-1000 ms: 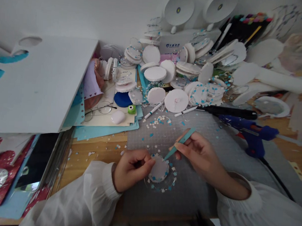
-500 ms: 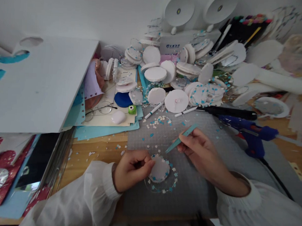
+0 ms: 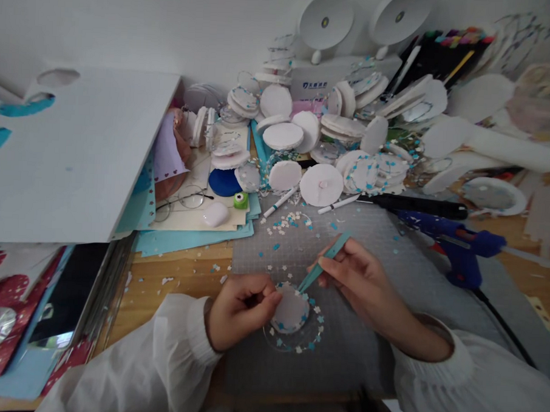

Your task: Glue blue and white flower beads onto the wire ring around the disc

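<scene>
A small round white disc (image 3: 290,313), edged with tiny blue and white paper flowers, lies on the grey cutting mat (image 3: 355,349). Around its lower right curves a thin clear ring (image 3: 320,332) dotted with the same flowers. My left hand (image 3: 243,308) pinches the disc's left edge between thumb and finger. In my right hand (image 3: 356,276) is a pair of teal tweezers (image 3: 325,261), their tips down at the disc's upper right rim. Whether the tips grip a flower is too small to tell. Loose paper flowers (image 3: 286,221) are scattered on the mat beyond.
A blue glue gun (image 3: 460,244) with its cord lies at the right. Behind the mat, many decorated white discs (image 3: 321,184) are piled up. Two white pens (image 3: 282,200) rest before them. At the left stand a large white board (image 3: 85,161) and blue paper sheets (image 3: 195,242).
My right hand has shifted slightly left and down, bringing the tweezers' tips from above the mat to the disc's rim. My left hand and the disc have stayed in place.
</scene>
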The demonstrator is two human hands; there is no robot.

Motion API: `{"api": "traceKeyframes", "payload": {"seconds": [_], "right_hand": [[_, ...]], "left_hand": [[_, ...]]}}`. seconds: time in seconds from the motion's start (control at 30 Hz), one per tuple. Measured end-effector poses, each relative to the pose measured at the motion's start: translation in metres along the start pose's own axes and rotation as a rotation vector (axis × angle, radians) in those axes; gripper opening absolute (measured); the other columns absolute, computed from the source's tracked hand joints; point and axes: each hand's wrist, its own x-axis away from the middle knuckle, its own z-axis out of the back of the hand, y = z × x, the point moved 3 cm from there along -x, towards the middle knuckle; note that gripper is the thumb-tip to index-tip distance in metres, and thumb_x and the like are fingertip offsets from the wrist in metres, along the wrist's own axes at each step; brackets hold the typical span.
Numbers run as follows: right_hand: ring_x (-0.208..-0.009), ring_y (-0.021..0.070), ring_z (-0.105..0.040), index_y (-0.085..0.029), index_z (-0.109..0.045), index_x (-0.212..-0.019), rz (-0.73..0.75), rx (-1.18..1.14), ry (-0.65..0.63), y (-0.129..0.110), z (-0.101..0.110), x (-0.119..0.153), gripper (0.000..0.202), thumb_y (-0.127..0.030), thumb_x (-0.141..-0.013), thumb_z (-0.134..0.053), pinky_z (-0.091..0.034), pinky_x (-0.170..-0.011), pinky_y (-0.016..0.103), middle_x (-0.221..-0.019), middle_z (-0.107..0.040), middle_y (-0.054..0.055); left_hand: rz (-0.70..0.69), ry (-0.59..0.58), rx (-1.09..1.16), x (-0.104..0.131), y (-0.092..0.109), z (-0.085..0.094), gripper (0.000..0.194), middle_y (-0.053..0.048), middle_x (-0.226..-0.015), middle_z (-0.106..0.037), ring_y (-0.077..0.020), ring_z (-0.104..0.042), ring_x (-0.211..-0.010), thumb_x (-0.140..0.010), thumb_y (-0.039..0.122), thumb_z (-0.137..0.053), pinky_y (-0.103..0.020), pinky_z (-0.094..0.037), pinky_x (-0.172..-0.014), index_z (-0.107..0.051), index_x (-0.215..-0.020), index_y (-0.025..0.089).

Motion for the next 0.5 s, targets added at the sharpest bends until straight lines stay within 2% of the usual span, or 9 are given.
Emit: {"api": "traceKeyframes", "payload": {"seconds": [0.1, 0.2, 0.33, 0.5], "right_hand": [[-0.059, 0.0106, -0.058, -0.021, -0.057, -0.078, 0.007, 0.033, 0.009, 0.000, 0.001, 0.000, 0.019, -0.037, -0.076, -0.067, -0.048, -0.055, 0.025, -0.070, -0.063, 0.000], [-0.060, 0.0120, -0.059, -0.022, -0.059, -0.082, 0.036, 0.019, 0.089, -0.003, 0.006, -0.003, 0.020, -0.039, -0.076, -0.067, -0.049, -0.056, 0.026, -0.074, -0.065, 0.001], [-0.064, 0.0118, -0.059, -0.022, -0.058, -0.074, 0.160, -0.045, 0.256, -0.011, 0.017, -0.010, 0.019, -0.033, -0.069, -0.073, -0.051, -0.062, 0.028, -0.077, -0.064, -0.001], [-0.075, 0.0133, -0.062, -0.023, -0.057, -0.073, 0.311, 0.066, 0.321, -0.013, 0.028, -0.016, 0.015, -0.025, -0.073, -0.072, -0.050, -0.070, 0.030, -0.086, -0.067, 0.000]], "left_hand": [[0.010, -0.002, -0.001, 0.000, 0.000, 0.000, 0.035, 0.004, -0.050, -0.035, -0.0074, -0.030, -0.047, -0.088, 0.032, -0.047, -0.021, -0.025, -0.044, -0.039, -0.058, 0.017], [0.013, 0.006, -0.005, 0.001, -0.001, 0.001, 0.036, 0.005, -0.050, -0.035, -0.0074, -0.029, -0.047, -0.089, 0.035, -0.047, -0.021, -0.024, -0.044, -0.039, -0.058, 0.017], [0.020, 0.025, -0.021, 0.001, -0.004, 0.001, 0.039, 0.004, -0.051, -0.035, -0.0076, -0.029, -0.048, -0.089, 0.038, -0.047, -0.021, -0.025, -0.045, -0.039, -0.057, 0.017], [0.029, 0.060, -0.021, 0.001, -0.006, 0.003, 0.042, 0.005, -0.051, -0.033, -0.0081, -0.029, -0.048, -0.088, 0.042, -0.047, -0.021, -0.025, -0.046, -0.037, -0.056, 0.017]]}}
